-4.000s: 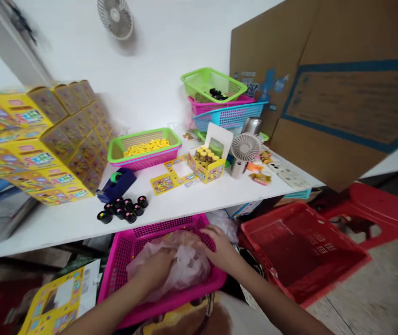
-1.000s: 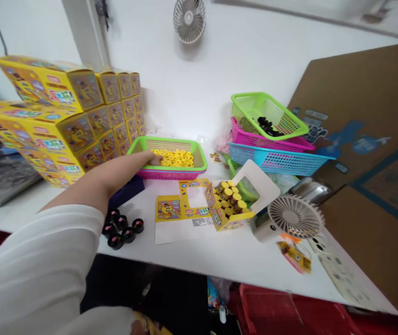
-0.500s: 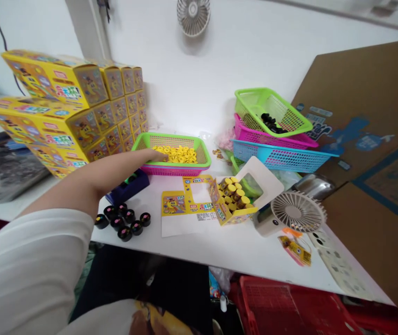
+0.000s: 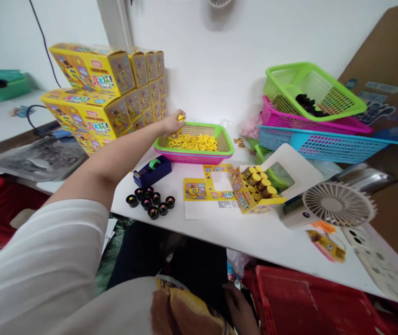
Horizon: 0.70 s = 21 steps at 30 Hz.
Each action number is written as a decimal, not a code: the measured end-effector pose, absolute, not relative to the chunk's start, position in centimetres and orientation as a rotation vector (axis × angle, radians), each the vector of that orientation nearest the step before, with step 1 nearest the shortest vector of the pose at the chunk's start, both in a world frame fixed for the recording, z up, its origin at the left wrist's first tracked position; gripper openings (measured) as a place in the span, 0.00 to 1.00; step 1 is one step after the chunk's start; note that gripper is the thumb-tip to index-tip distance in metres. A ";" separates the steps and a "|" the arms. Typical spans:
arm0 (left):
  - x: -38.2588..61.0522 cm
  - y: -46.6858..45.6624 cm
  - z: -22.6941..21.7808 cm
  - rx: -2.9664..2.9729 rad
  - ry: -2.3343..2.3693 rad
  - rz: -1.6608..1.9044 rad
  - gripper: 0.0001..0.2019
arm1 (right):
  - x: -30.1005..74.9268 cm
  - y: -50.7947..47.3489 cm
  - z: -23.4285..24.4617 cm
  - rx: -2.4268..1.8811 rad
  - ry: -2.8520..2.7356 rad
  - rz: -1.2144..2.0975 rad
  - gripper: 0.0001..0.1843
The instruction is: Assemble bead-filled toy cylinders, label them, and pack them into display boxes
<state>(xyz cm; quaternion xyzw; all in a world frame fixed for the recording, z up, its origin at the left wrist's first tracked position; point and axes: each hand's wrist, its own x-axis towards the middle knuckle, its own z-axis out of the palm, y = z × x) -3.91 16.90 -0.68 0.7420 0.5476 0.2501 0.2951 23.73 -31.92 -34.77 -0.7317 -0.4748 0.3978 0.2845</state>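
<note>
My left hand (image 4: 173, 123) is raised over the back left edge of a green mesh basket (image 4: 227, 148), its fingers closed on small yellow plastic pieces, one of which shows at the fingertips. More such yellow pieces (image 4: 199, 143) lie loose in that basket, which is stacked on a pink one. Low in the view, beside my lap, is my right hand (image 4: 240, 308); it is dark, and its fingers are too unclear to read. Several small black round pieces (image 4: 146, 203) with coloured centres stand on the table below my left forearm.
A blue tape dispenser (image 4: 153, 173) stands in front of the basket. Yellow printed boxes (image 4: 94, 93) are stacked at left. An open box (image 4: 255, 204) holds several yellow-capped little jars. Right of it are a small fan (image 4: 331, 204) and stacked coloured baskets (image 4: 289, 139). A red crate (image 4: 300, 298) sits below the table.
My left hand has lifted out of the yellow pieces to above the basket's back left edge, with some in its fingers. The view has shifted, and my right hand has come into sight.
</note>
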 end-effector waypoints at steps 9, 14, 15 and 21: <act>0.3 4.3 -4.5 2.472 0.649 0.083 0.18 | 21.0 -30.1 -27.2 -1.779 -1.272 1.192 0.30; 2.5 1.6 -9.8 2.659 0.713 -0.230 0.22 | 17.9 -25.5 -22.1 -1.433 -1.667 1.154 0.20; 2.7 1.7 -10.4 2.648 0.722 -0.227 0.26 | 17.3 -24.5 -21.1 -1.343 -1.749 1.146 0.18; 0.5 1.9 -7.3 2.539 0.742 -0.008 0.44 | 16.1 -20.1 -15.8 -1.060 -2.050 1.001 0.16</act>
